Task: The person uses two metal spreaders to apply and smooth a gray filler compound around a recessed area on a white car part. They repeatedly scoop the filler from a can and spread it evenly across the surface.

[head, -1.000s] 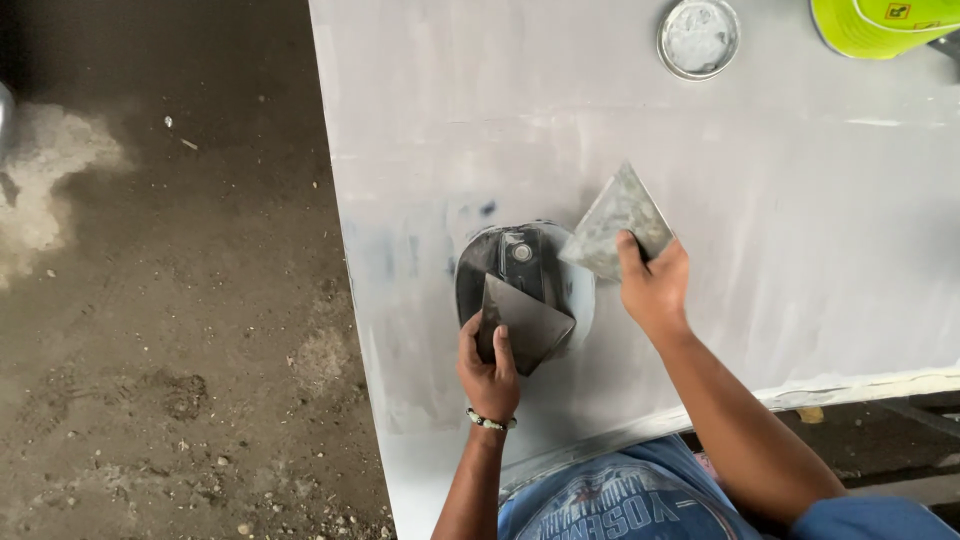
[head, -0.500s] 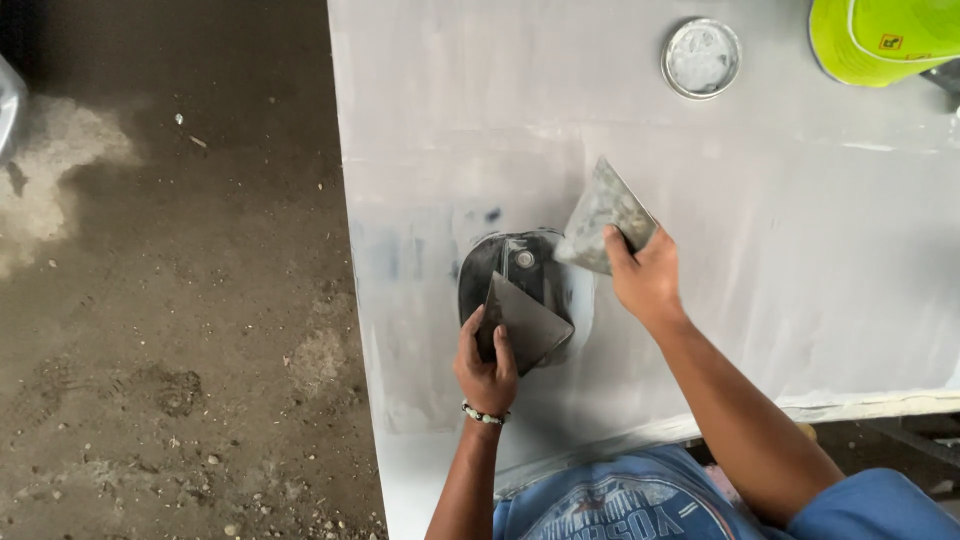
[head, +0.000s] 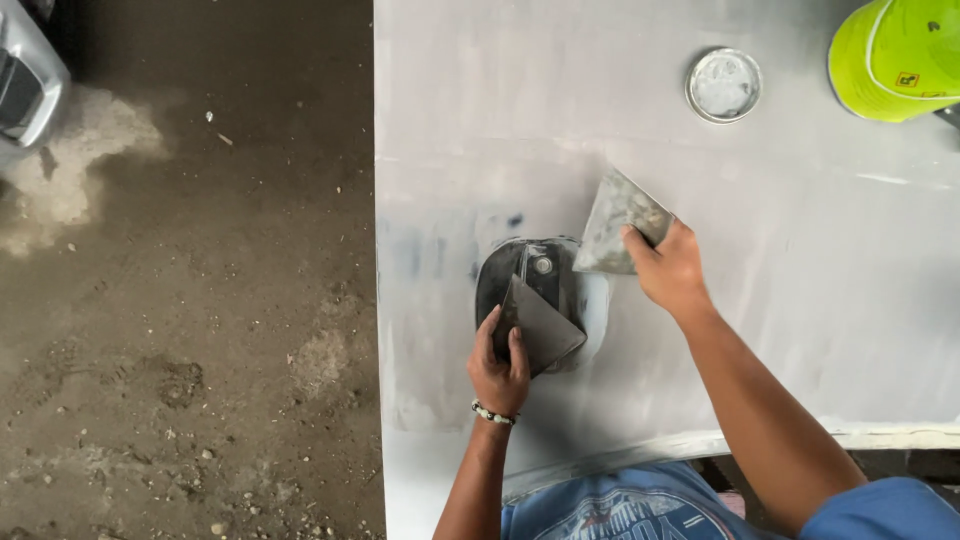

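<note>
Left hand (head: 500, 368) grips a dark scraper (head: 540, 325); right hand (head: 668, 268), at 2 o'clock, grips a putty-smeared scraper (head: 618, 222) on the grey panel (head: 800, 250). Tilting either blade may gouge the surface.

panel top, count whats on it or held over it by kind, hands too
scrapers: 2, one in the left hand at, one in the right hand at
hands: 2
round lid: 1
yellow-green can: 1
dark round recess in the panel: 1
total: 7
</note>
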